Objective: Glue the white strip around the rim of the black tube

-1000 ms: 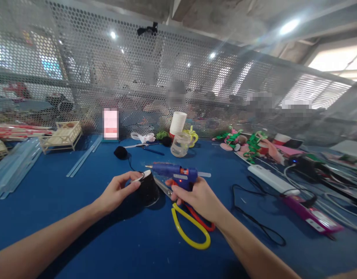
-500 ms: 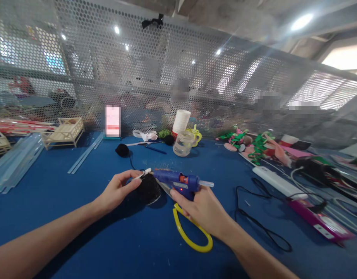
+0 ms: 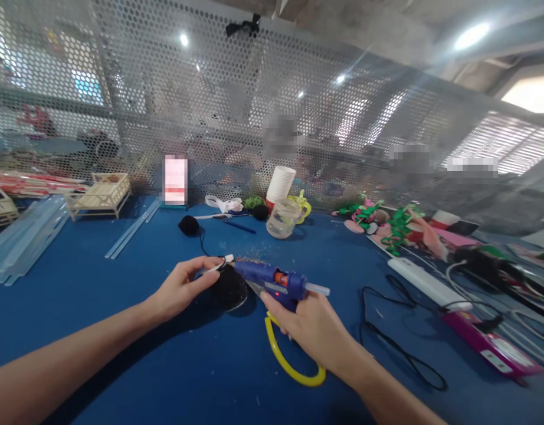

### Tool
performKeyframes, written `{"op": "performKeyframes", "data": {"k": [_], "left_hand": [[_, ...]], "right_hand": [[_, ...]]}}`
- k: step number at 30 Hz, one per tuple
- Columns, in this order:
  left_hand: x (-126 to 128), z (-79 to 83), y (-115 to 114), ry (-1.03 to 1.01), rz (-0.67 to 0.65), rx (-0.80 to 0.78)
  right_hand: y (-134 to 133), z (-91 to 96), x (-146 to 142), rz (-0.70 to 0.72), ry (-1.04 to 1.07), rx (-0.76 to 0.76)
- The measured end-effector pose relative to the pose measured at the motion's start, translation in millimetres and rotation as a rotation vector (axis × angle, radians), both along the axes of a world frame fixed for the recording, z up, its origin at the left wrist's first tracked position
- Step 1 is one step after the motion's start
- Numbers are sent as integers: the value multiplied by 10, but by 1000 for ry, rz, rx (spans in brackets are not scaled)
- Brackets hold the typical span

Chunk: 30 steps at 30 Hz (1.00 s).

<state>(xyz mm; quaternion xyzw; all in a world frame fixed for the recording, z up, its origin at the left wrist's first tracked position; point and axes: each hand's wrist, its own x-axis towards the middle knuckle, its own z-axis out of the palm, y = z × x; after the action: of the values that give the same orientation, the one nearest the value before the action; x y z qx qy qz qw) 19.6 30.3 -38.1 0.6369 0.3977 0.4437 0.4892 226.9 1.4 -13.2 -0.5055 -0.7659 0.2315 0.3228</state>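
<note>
Glue gun (image 3: 263, 273) right by the rim of a black cup (image 3: 230, 289)

The left hand (image 3: 183, 286) is pinched nearly closed. Its thumb and fingers hold the white rim of the black cup, which leans over on the blue surface (image 3: 187, 378). The right hand (image 3: 314, 321) is curled around the handle of the blue glue gun, and a little red light glows on its side. The gun's tip points at the cup's rim. I can't tell if the two touch.

Scissors (image 3: 294, 378) with a yellow handle lie under the gun, partly hidden by the right hand. A thin black string goes from the cup to a black ball (image 3: 189, 225) just past the left hand.

Farther back are a blue pen (image 3: 239, 225), a clear jar (image 3: 282, 219) and a stack of white cups (image 3: 281, 182). A phone (image 3: 176, 178) stands up with its screen lit. Over to the left are a tiny bed (image 3: 101, 196) and lots of long clear strips (image 3: 26, 242). To the right sits a purple power strip (image 3: 493, 342) with wires near it. A gray wall full of holes (image 3: 236, 88) stands behind everything.
</note>
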Motion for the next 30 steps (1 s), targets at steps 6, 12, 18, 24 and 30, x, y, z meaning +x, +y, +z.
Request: {"op": "performKeyframes", "data": {"k": [6,12,18,24,30], "left_hand": [[7,6,1,0,1,3],[-2,-18,5,5,-10,21],[-10,-22,1,6,-31,27],[-9,-12,6,9,-18,16],[-13,-23,9,8,-37,15]], "right_hand": [[-11,-4,-3,-22,5,-72],[-18,-34,13,-44,1,-76],[-31,-21,-7,-67,-38,-78],[-44,-4,-14,-93,-75,-101],[-56,2,10,-84,-35,-141]]}}
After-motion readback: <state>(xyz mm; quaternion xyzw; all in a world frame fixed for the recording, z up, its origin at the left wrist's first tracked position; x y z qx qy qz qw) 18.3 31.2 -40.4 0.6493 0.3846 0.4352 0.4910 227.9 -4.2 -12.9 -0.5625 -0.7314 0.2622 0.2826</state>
